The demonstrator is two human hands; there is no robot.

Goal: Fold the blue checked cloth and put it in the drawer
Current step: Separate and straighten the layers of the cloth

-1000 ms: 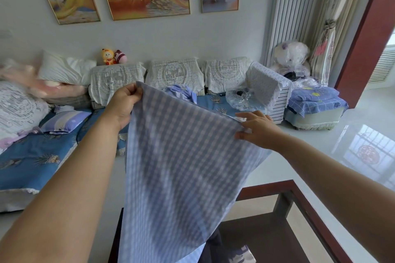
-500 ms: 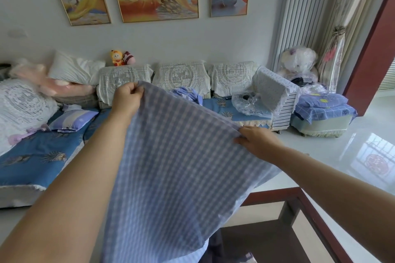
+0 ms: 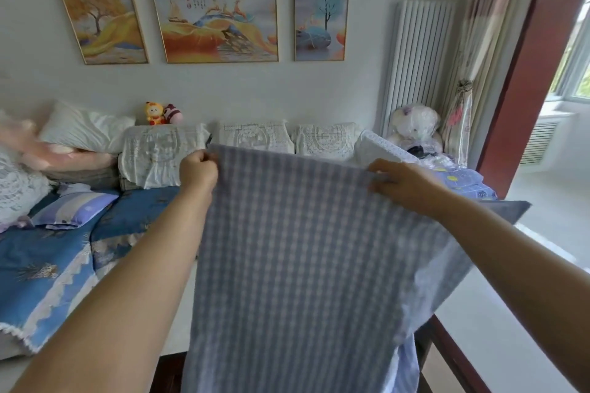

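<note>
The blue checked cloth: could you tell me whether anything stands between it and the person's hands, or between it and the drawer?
Nothing separates them: the left hand and right hand both pinch the blue checked cloth along its top edge. No drawer is in view, so that path cannot be judged.

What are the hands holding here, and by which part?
Both hold the blue checked cloth by its top edge: left hand pinches the upper left corner, right hand grips further along.

Both bare arms reach forward, raised. The left hand (image 3: pixel 198 170) is a closed fist pinching the cloth (image 3: pixel 297 265); the right hand (image 3: pixel 404 183) grips its top edge, fingers curled.
</note>
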